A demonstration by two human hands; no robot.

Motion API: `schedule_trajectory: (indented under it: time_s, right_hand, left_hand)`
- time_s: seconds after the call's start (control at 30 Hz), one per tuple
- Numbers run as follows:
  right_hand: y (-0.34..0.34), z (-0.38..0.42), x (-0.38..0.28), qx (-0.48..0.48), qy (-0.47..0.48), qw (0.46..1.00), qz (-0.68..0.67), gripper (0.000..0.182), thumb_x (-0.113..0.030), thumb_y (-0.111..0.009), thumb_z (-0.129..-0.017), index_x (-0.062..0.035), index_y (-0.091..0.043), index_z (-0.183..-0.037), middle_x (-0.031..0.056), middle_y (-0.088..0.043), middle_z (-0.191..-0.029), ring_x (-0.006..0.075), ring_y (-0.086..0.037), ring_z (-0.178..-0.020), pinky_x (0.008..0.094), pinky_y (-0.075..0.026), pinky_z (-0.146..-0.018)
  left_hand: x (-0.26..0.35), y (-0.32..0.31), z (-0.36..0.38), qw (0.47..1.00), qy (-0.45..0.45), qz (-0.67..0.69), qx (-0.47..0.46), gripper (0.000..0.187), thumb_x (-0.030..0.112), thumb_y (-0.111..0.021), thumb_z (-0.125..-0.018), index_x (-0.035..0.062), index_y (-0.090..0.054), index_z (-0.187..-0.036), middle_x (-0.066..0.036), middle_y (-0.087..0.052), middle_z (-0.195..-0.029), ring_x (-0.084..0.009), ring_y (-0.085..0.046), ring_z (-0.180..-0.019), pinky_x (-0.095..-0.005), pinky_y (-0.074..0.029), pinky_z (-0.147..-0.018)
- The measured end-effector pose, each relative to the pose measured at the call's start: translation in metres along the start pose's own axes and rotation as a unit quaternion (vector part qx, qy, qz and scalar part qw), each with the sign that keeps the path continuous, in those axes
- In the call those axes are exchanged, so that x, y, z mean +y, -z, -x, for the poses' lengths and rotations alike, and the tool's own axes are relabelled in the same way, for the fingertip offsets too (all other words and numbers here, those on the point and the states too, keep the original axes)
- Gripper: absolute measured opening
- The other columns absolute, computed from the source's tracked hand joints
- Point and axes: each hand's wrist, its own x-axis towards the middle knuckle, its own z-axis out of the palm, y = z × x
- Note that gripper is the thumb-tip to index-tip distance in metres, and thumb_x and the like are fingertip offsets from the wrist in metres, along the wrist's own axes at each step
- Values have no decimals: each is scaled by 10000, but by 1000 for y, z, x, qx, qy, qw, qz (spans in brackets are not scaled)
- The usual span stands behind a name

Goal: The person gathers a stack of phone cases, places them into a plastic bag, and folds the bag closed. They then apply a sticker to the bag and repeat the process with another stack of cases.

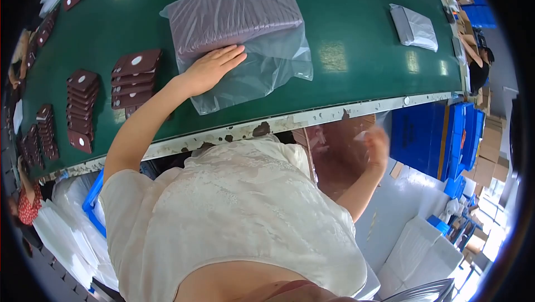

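Observation:
A clear plastic bag (262, 73) with a mauve, block-shaped item (234, 15) inside lies on the green work surface. My left hand (214, 69) rests flat on the bag's loose near part, fingers stretched out beside the block. Off the table's near edge, at the right, my right hand (377, 147) is slightly smeared by motion. Its fingers are bent together around a small whitish scrap (361, 136), whose exact kind I cannot make out. Below that hand stands an open brownish-pink container (337, 154) with some clear film in it.
Several stacks of dark brown pieces with white ovals (134, 79) stand on the green table (345, 23) at left. Another bagged block (414, 28) lies at right. Blue crates (421, 137) stand beyond the container. A person in black (479, 68) works at far right; others are at far left.

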Motion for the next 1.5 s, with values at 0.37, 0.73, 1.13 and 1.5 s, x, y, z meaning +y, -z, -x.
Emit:
schedule_trajectory:
  time_s: [0.37,0.73,1.13,1.5]
  right_hand:
    - [-222,-22,-44,-31,498,771,397,483,-89,-812,-777,-80,-616,-1218,142,-623,-1244,339,-621,-1099,395,-472,-989]
    - [-320,-132,-66,-234,334,912,-35,223,-233,-543,-1048,-58,-619,-933,18,-648,-882,111,-577,-825,269,-461,-832]
    - [-345,-148,-72,-187,293,937,-32,269,-278,-518,-1059,-82,-564,-880,-15,-561,-765,75,-507,-701,241,-389,-631]
    - [-363,-196,-49,-231,42,969,80,379,-290,-485,-1059,37,-647,-1164,61,-690,-1030,118,-623,-912,263,-495,-822]
  left_hand:
    - [3,3,-2,995,36,88,7,757,-169,-420,-832,97,-329,-1535,-92,-234,-1634,-262,-231,-1504,-386,-222,-1235]
    - [2,53,96,959,136,223,110,493,-145,-417,-829,28,-583,-1261,-157,-611,-1299,-339,-559,-1241,-406,-450,-1049]
    - [-34,37,66,668,204,508,505,278,245,-486,-1054,8,-557,-928,-60,-559,-781,-165,-590,-793,-306,-474,-750]
    - [-89,0,23,724,445,356,389,277,220,-447,-1043,-2,-521,-896,-177,-631,-891,-297,-637,-866,-403,-485,-758]
